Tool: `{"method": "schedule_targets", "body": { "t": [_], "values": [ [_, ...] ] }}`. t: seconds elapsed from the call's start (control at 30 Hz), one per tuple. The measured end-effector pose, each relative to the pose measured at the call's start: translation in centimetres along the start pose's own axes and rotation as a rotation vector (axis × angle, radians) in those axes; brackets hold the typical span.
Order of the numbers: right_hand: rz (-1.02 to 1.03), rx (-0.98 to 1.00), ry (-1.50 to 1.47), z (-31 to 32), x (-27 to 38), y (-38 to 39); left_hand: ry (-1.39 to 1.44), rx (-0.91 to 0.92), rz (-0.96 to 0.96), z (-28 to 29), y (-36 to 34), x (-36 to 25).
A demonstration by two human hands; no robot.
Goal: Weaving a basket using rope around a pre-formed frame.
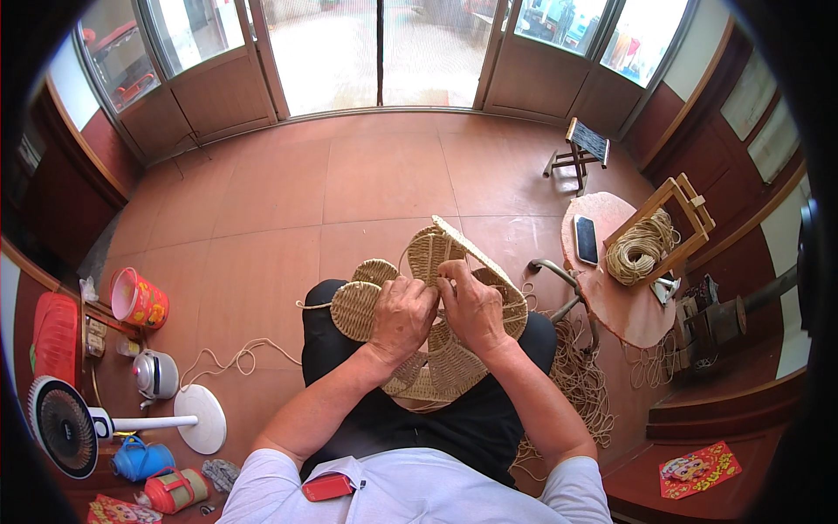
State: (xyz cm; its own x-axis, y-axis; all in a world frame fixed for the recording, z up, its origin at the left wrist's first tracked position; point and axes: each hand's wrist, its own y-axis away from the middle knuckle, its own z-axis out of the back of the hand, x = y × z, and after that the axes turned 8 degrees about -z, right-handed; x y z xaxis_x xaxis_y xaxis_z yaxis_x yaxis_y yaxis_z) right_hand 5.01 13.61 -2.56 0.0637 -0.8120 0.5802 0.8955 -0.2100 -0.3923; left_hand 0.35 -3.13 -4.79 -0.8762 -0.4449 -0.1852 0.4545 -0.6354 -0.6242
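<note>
A tan woven straw piece (356, 311) with several rounded, petal-like panels rests across my lap. My left hand (403, 314) has its fingers bent and pressed together at the inner edge of a left panel. Close beside it, my right hand (471, 307) pinches at the middle of the piece, beneath an upright panel (426, 253). The fingertips of both hands nearly meet, and what lies between them is too small to make out. A cord end (312, 306) sticks out from the left panel.
Loose cord (578, 384) lies heaped on the floor by my right leg. A round-edged low table (624, 306) carries a phone (586, 239) and a cord coil (642, 249) on a wooden frame. Beyond stands a folding stool (580, 155). At left are a fan (65, 428), kettle (156, 375) and red bucket (140, 299).
</note>
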Motion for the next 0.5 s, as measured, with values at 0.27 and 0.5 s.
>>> {"method": "schedule_targets", "body": {
  "t": [0.27,0.5],
  "values": [
    [0.040,0.060,-0.007,0.9,-0.2,1.1,0.038,-0.086,0.095,-0.6,-1.2,-0.1],
    [0.077,0.028,0.127,0.1,-0.7,0.9,0.042,-0.126,0.114,-0.5,-1.5,-0.2]
  ]
}}
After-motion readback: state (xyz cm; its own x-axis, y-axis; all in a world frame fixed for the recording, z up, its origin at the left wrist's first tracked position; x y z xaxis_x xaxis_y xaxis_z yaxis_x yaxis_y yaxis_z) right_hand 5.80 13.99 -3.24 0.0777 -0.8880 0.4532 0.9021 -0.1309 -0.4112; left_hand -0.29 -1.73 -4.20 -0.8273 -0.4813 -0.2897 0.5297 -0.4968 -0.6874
